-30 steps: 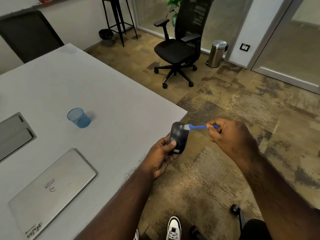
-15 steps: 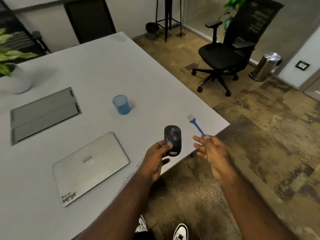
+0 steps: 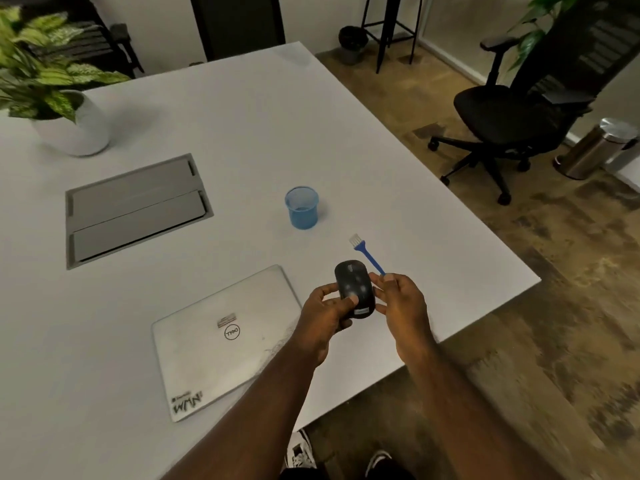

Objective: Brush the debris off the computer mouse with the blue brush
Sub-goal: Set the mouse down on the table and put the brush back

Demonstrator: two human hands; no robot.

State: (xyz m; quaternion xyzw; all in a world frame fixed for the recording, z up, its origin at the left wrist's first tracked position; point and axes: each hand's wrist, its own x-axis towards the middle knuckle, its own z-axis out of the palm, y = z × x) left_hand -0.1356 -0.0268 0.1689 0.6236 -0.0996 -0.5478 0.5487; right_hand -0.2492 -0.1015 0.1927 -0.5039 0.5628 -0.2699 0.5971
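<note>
Fingers of the left hand are gripping the black computer mouse above the white table, while the right hand is touching its side, loosely curled. Beyond it the blue brush is lying on the table, near a blue cup.

A white counter is filling the left of the view, standing on a mottled brown floor. A black office chair is sitting to the right, a steel bin standing just beyond it. A dark stool is standing by the far wall.
</note>
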